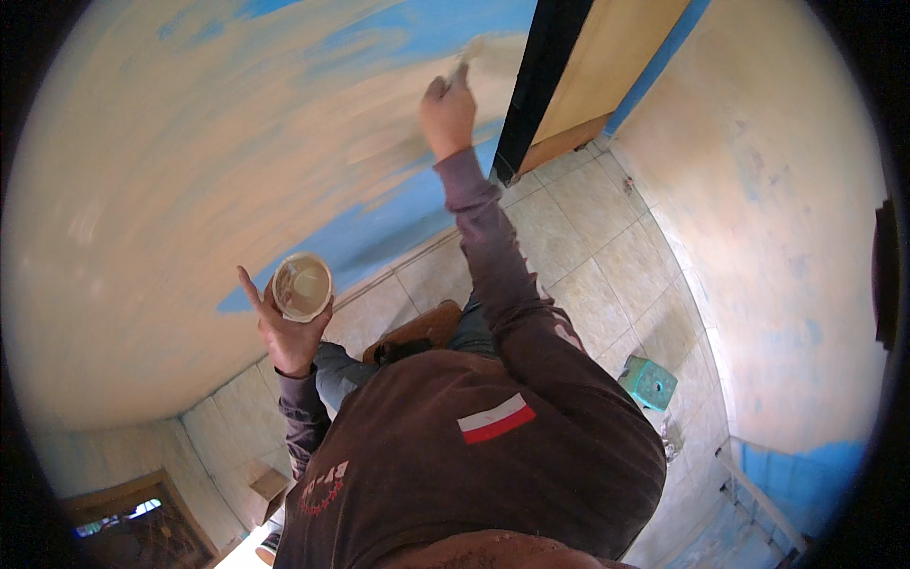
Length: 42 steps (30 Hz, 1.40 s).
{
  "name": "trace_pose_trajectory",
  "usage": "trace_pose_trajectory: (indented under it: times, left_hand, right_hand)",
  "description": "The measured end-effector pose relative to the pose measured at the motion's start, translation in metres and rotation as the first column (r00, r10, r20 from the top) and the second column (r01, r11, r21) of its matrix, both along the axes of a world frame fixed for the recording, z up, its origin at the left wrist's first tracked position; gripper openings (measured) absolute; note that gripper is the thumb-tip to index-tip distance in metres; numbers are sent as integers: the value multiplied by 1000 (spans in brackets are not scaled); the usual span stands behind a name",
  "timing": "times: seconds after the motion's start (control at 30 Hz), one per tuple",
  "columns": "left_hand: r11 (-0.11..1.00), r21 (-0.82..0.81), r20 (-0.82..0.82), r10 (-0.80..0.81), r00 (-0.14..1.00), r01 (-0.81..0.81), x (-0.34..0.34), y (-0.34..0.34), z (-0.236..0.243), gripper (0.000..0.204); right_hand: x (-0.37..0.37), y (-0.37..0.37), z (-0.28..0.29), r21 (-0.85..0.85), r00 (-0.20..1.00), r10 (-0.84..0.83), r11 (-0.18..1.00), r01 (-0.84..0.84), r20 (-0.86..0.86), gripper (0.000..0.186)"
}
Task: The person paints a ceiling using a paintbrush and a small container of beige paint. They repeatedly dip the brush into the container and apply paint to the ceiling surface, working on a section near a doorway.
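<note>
My left hand (pixel 293 339) is wrapped around a small round tub (pixel 328 302), its index finger stretched out along the side. Pale, cream-coloured paint shows inside the tub. Up ahead, my right hand (pixel 447 116) grips a paintbrush (pixel 464 59), blurred by motion, with its bristle end at the wall near a dark door frame. The wall (pixel 190 171) carries streaky peach paint over blue, and bare blue patches show at the top and low down near the floor.
A black door frame (pixel 536 90) and wooden door (pixel 607 66) stand right of the brush. The tiled floor (pixel 592 218) bears a green box-like object (pixel 648 383) at right and a brown piece (pixel 417 332) by my legs. A ladder-like frame (pixel 763 503) lies lower right.
</note>
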State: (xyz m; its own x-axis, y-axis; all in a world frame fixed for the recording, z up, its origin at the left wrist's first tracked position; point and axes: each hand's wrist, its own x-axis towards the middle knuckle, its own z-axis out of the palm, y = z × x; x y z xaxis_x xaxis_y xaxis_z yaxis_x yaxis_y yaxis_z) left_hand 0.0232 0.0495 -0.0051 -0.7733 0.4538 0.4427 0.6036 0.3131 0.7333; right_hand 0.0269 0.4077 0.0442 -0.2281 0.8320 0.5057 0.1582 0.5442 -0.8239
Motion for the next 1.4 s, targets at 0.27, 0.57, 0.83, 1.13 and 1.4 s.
trace_pose_trajectory:
  times: [0.27, 0.57, 0.83, 1.13, 1.4]
  left_hand:
    - [1000, 3, -5, -4, 1000, 4, 1, 2, 3, 133]
    - [1000, -9, -27, 12, 1000, -13, 5, 2, 8, 131]
    - [1000, -26, 3, 0, 1000, 0, 4, 0, 6, 131]
    - [996, -76, -32, -50, 998, 48, 1, 2, 8, 134]
    - [993, -116, -64, 11, 998, -18, 6, 5, 13, 133]
  right_hand:
    - [6, -90, 5, -65, 945, 325, 943, -327, -46, 61]
    - [86, -79, 8, -444, 639, 597, 461, -768, -485, 48]
    - [131, 2, -140, -379, 952, 263, 875, -303, -154, 41]
    - [102, 100, -268, 36, 969, -216, 976, 213, 124, 54]
    - [56, 107, -254, -184, 978, -128, 970, 158, 164, 59]
